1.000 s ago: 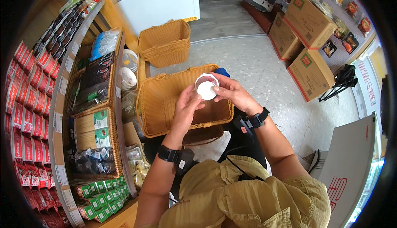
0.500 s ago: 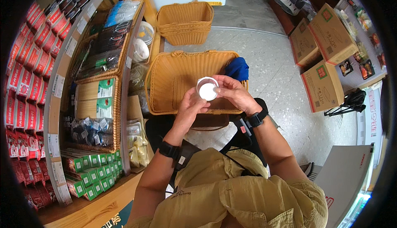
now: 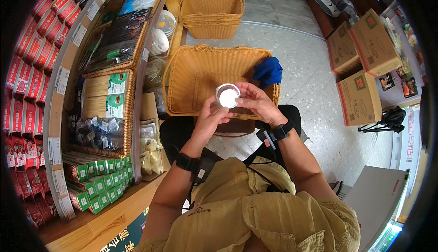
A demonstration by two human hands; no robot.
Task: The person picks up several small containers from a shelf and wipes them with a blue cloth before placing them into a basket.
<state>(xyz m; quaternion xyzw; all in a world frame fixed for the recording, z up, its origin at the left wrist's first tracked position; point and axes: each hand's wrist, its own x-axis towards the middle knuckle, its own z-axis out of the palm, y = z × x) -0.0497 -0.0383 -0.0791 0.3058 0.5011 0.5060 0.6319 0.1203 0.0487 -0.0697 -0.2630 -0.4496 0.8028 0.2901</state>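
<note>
1. Small round cup, one, with a white round surface inside a thin rim; it sits at the centre of the frame, between my two hands, its round face toward the camera.
2. Left hand, mine: fingers partly curled, thumb and fingers closed on the cup's lower left side; dark wristband behind it.
3. Right hand, mine: fingers bent around the cup's right side, thumb tip lying at its edge, gripping it; second dark band at the wrist.
4. Large wicker basket, centre of the frame, its near rim partly hidden by my hands.
5. Blue cloth, bunched over that basket's right end.
6. Nested wicker baskets, upper centre, on the floor.
7. Cardboard cartons, three, upper right, piled together.
8. Red-and-white tubs, in rows at the left edge.
9. Green-ended boxes, stacked, lower left.
10. White bowls, upper left, beside the shelving.
</note>
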